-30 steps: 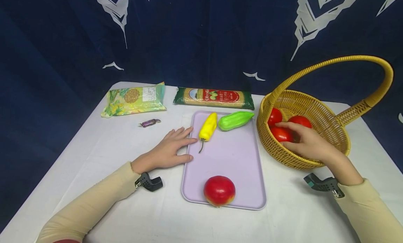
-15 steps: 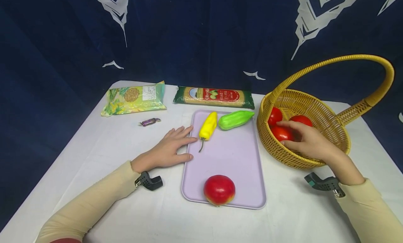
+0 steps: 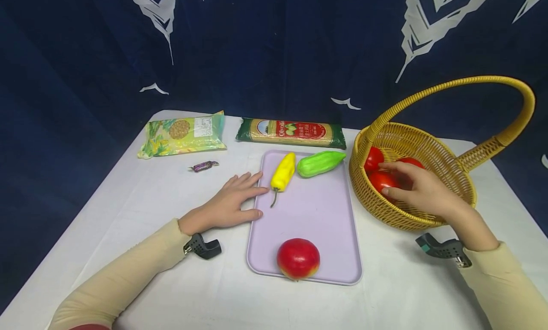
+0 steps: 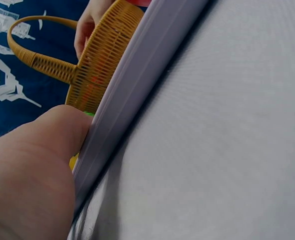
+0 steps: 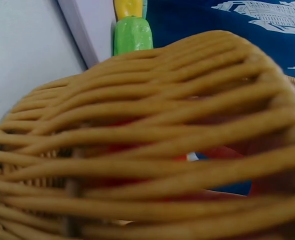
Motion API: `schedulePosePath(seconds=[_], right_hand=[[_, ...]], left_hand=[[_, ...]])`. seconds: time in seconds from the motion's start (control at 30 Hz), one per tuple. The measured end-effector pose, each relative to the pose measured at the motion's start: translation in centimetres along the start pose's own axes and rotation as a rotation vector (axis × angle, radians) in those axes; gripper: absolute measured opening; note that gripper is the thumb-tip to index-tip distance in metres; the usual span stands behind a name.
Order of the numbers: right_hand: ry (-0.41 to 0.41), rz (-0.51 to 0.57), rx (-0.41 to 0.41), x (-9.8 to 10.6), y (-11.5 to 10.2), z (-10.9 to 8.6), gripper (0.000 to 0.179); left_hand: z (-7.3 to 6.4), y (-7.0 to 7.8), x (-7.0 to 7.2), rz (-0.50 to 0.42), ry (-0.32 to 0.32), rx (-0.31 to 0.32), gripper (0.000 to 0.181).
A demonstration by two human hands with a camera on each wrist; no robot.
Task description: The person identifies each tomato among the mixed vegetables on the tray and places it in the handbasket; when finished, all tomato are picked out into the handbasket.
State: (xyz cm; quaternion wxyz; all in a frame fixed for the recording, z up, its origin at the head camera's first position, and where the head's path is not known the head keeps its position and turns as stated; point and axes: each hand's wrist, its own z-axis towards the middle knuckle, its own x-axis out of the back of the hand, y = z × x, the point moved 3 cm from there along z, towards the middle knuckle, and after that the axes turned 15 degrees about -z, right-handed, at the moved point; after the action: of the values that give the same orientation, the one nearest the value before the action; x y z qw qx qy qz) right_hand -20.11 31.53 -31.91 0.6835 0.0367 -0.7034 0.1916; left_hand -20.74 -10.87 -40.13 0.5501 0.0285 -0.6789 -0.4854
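Observation:
My left hand (image 3: 229, 204) lies with fingers spread across the left rim of a lilac tray (image 3: 317, 216), fingertips near a yellow pepper (image 3: 282, 173). In the left wrist view its thumb is beside the tray's edge. My right hand (image 3: 428, 189) reaches inside a wicker basket (image 3: 398, 218), fingers and thumb curved round a red tomato (image 3: 383, 181). Two more tomatoes lie in the basket, one (image 3: 374, 159) at its left wall, another (image 3: 412, 162) partly behind the hand. Basket weave hides the right hand's grip in the right wrist view.
On the tray lie a green pepper-shaped vegetable (image 3: 320, 163) and a red fruit (image 3: 298, 258). Behind it is a long spaghetti pack (image 3: 295, 132). A yellow-green food bag (image 3: 184, 135) and a purple wrapped candy (image 3: 204, 166) lie left. The basket's tall handle (image 3: 462, 80) arches over its right side.
My right hand has shifted slightly right and up, its thumb now overlapping the tomato's near edge. The left hand and the tray's contents stay where they were.

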Motion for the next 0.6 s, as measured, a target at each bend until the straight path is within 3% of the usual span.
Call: schedulePosePath(seconds=[0.6], right_hand=[[0.028,0.012,0.002,1.09,-0.27,-0.62,0.059]], left_hand=[[-0.08,0.22,0.08,-0.007,0.0,0.007,0.059]])
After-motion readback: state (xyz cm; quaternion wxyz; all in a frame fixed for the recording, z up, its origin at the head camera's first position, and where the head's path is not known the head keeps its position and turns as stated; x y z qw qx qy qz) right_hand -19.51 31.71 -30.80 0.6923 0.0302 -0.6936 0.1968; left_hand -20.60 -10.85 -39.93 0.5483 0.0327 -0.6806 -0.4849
